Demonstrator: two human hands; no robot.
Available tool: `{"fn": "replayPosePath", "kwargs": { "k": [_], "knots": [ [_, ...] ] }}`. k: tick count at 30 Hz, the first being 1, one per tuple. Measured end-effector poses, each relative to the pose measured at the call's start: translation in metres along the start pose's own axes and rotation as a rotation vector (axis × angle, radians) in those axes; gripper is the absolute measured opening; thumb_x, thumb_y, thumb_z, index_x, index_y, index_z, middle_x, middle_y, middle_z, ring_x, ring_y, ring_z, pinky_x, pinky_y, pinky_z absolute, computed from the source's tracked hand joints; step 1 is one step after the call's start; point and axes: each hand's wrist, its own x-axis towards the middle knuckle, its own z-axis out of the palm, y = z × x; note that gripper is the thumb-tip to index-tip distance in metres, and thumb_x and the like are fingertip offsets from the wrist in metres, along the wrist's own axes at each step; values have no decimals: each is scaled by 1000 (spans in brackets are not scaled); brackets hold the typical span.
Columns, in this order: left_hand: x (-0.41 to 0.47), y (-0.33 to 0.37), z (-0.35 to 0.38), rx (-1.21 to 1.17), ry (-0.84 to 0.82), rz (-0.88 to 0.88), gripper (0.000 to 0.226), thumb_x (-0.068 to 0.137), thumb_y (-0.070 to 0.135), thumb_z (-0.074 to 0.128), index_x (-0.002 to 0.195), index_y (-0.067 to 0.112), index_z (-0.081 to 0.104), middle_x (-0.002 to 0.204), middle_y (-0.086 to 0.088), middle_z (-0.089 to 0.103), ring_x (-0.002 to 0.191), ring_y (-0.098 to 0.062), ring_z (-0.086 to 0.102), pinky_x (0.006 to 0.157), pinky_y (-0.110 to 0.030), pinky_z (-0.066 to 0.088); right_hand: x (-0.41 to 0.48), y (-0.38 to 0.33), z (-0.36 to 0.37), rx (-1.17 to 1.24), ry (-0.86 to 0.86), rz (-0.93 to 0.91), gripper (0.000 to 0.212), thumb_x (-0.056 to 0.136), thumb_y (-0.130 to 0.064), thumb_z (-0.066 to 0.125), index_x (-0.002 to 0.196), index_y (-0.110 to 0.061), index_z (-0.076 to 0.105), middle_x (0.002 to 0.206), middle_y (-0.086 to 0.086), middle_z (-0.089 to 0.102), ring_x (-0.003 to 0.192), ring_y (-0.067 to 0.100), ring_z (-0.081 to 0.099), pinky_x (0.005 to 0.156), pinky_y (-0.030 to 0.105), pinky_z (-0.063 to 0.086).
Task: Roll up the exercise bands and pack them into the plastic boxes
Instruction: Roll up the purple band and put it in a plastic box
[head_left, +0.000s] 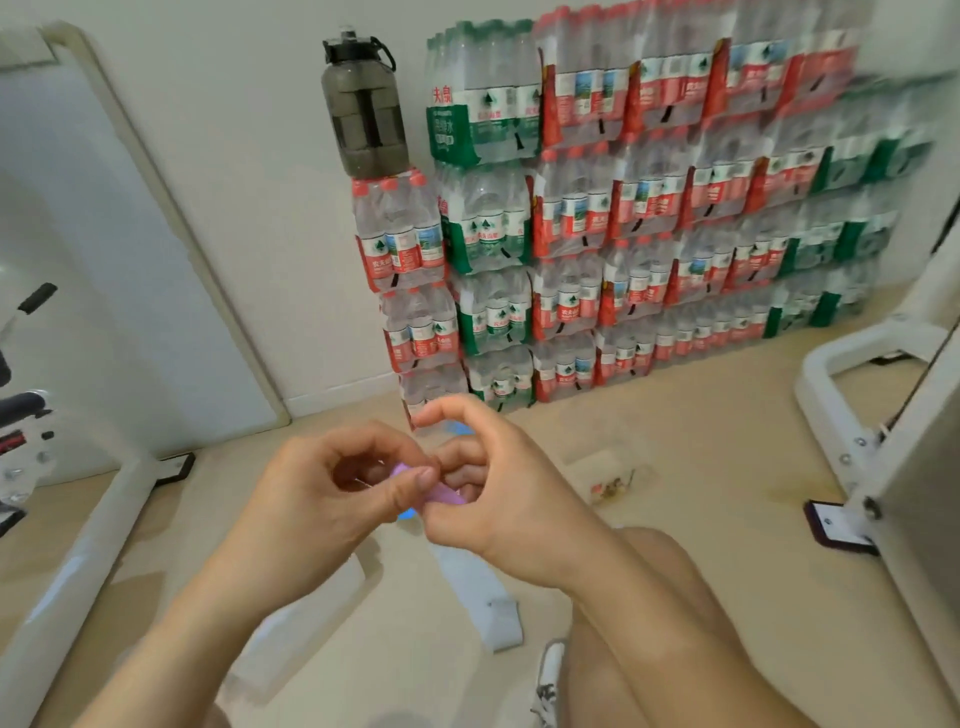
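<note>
Bare knees (675, 623) and a patterned shoe (548, 686) are seen lowest in the frame. Above them, a small purple band (441, 493) is pinched between the left hand (322, 493) and the right hand (488, 483), both curled closed around it over the floor. A pale band (478, 587) is laid flat on the floor beneath, and a clear plastic box (613, 478) is set just beyond. Farther back, shrink-wrapped water bottle packs (649, 208) are stacked against the wall, printed in Chinese characters too blurred to be read fully, with a dark jug (363, 104) on top.
</note>
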Motion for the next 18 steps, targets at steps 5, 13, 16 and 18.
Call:
{"fn": "replayPosePath", "kwargs": {
  "k": [5,13,16,18],
  "knots": [
    [4,10,26,-154,108,-68,4,67,5,73,70,5,70,54,-4,67,44,-6,56,47,-13,47,-20,10,-22,83,67,79,31,79,-19,74,105,-23,58,79,2,68,66,8,60,70,29,50],
    [47,-3,59,-192,60,-65,6,62,15,72,68,13,71,61,-3,70,49,-12,63,53,-19,52,-13,29,-70,121,194,93,17,79,-20,76,92,-13,69,67,0,68,55,11,60,66,26,52],
    [74,-22,75,-206,-82,-94,10,62,20,72,72,18,70,67,-8,71,61,-21,67,65,-34,56,-1,45,-88,69,265,128,12,78,-17,77,87,-21,71,78,13,72,58,11,60,66,27,53],
    [95,-35,89,-223,-181,-107,10,65,18,72,74,17,69,72,-9,70,66,-23,67,69,-38,57,8,59,-102,68,307,160,13,78,-14,76,90,-16,72,82,15,73,57,11,60,66,26,53]
  ]
}}
